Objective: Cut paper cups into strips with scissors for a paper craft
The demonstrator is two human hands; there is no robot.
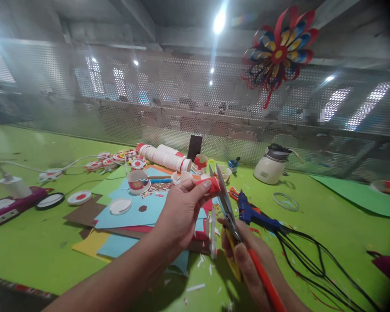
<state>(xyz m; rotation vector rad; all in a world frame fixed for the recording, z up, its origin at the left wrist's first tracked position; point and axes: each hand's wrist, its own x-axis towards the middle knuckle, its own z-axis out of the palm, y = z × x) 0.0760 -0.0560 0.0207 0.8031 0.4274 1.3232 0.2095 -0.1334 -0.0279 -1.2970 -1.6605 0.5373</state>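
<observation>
Between the thumb and fingers of my left hand [183,208] is a small red piece of paper [213,185], perhaps cut from a paper cup. My right hand [247,255] grips a pair of scissors [227,208] with a red and a yellow handle. Their blades point up and stand slightly apart, right beside the red piece's edge. Below my left hand lie stacked coloured paper sheets [117,221]. Just right of the scissors rests a blue glue gun [256,216] with its black cable.
Paper cups [138,182] and a row of nested cups [165,157] stand behind the sheets. A cream jug-like container [269,167] is at the back right, near a tape ring [285,202]. On the left lies a purple power strip [16,206]. Paper scraps litter the green table [94,277].
</observation>
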